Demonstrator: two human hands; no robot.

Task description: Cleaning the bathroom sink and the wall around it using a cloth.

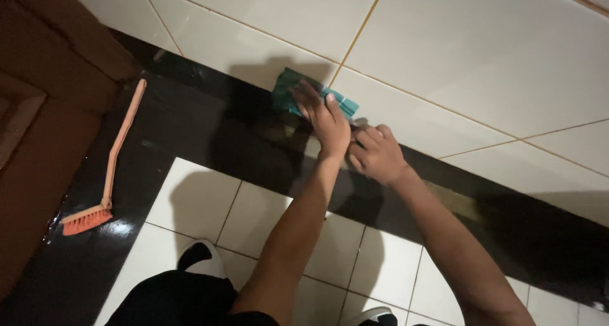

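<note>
My left hand presses a green cloth flat against the bottom edge of the white wall tiles, where they meet a glossy black tile strip. The fingers lie over the cloth, and part of it shows on both sides of the hand. My right hand sits just to the right and a little lower, curled into a loose fist against the black strip by the wall. Nothing clear shows in it. Both forearms reach up from the bottom of the view.
An orange long-handled scrub brush lies on the wet black strip at the left, bristles toward me. A brown wooden surface fills the left edge. White floor tiles lie below, with my shoes at the bottom.
</note>
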